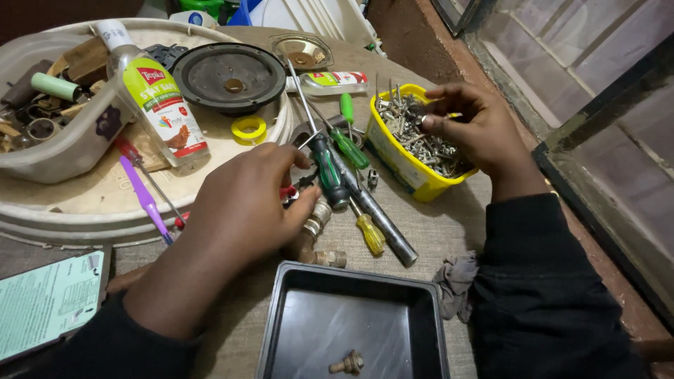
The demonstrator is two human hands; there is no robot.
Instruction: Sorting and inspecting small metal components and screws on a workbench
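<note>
While your right hand [472, 125] hovers over the yellow tub [404, 165] at 2 o'clock, its fingers [437, 125] are pinched on something small from the heap of screws [421, 133] inside; it is too small to say which piece. Your left hand [242, 203] lies palm down at the centre of the tabletop [435, 228], fingers loosely curled over a red-handled tool [288, 191] and some brass fittings [319, 214]; you cannot tell whether it grips them.

Just to the 3 o'clock side of that hand lie two green screwdrivers [328, 165], a grey metal rod [375, 210] and a small yellow screwdriver [370, 234]. At 6 o'clock sits a black tray [281, 330] with one brass fitting [349, 363] in it. A grey rag [456, 281] lies beside the tray, at its 2 o'clock corner.

At 10 o'clock a round beige board [91, 203] carries a clear bottle [158, 102], a black speaker cone [228, 76], a yellow tape roll [248, 129], a purple screwdriver [146, 200] and a pale bowl [70, 144] of odd parts. A green paper card [45, 302] lies at 8 o'clock.
</note>
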